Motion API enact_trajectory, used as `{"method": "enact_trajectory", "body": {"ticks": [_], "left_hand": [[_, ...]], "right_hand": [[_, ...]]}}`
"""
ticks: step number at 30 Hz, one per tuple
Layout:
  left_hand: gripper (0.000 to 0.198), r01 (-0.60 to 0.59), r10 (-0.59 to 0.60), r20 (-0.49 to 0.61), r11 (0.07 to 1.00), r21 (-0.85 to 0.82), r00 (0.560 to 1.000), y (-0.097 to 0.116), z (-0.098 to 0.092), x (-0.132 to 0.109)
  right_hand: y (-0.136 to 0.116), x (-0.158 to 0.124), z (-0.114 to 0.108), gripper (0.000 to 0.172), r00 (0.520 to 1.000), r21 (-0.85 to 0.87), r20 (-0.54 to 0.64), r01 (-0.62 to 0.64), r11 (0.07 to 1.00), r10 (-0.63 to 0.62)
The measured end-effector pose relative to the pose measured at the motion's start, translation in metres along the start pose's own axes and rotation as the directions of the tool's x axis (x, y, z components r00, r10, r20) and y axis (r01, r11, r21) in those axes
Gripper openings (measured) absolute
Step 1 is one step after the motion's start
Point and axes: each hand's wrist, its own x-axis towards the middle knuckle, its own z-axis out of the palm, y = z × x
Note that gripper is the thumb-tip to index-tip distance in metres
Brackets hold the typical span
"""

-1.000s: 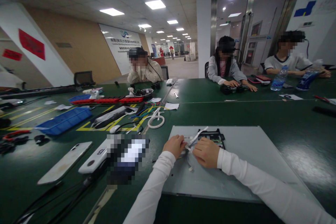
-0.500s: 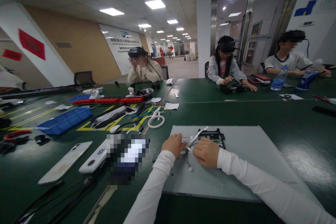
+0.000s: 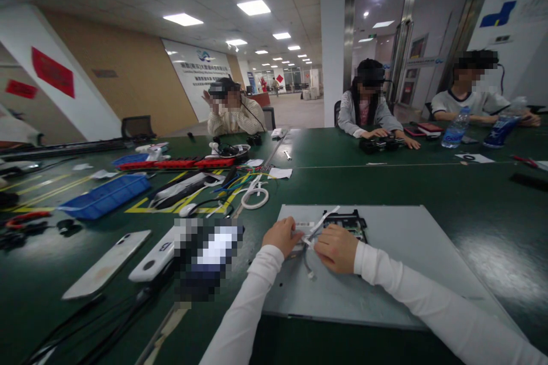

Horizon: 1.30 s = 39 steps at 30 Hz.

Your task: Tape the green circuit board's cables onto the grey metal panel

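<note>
A thin grey cable with a small white connector at its end lies over a large light-grey panel. From the same spot a flat white strip slants up to the right. My left hand has its fingers closed at the left side of the cable. On the right side, my right hand is curled, its fingertips pinched close to the cable and strip. The fingers partly hide what they grip. Behind my right hand sits a circuit board in a black frame, partly covered.
Left of the panel lie a phone with a lit screen, a white device and a white phone. Farther off are a blue tray, a white cable coil and a small wrench. Several people sit across the table.
My left hand has shifted very slightly left, away from the cable. My right hand stays almost in place. Across the table, one person's hand has moved at the headset.
</note>
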Motion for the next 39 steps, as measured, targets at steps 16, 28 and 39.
{"method": "enact_trajectory", "body": {"ticks": [16, 28, 39], "left_hand": [[0.018, -0.029, 0.029, 0.011, 0.999, 0.014, 1.000, 0.0030, -0.0028, -0.0009], [0.017, -0.036, 0.035, 0.014, 0.999, 0.020, 0.999, 0.0018, -0.0010, -0.0001], [0.018, -0.022, 0.021, 0.027, 0.999, 0.027, 0.999, 0.0050, -0.0048, -0.0009]], "right_hand": [[0.0009, -0.0005, 0.0014, 0.015, 1.000, -0.009, -0.009, 0.019, 1.000, -0.019], [-0.0007, 0.0008, -0.0006, 0.018, 0.999, 0.003, 0.045, 0.013, 1.000, -0.013], [-0.0026, 0.0010, -0.0008, 0.017, 0.998, 0.002, 0.063, 0.008, 1.000, -0.008]]}}
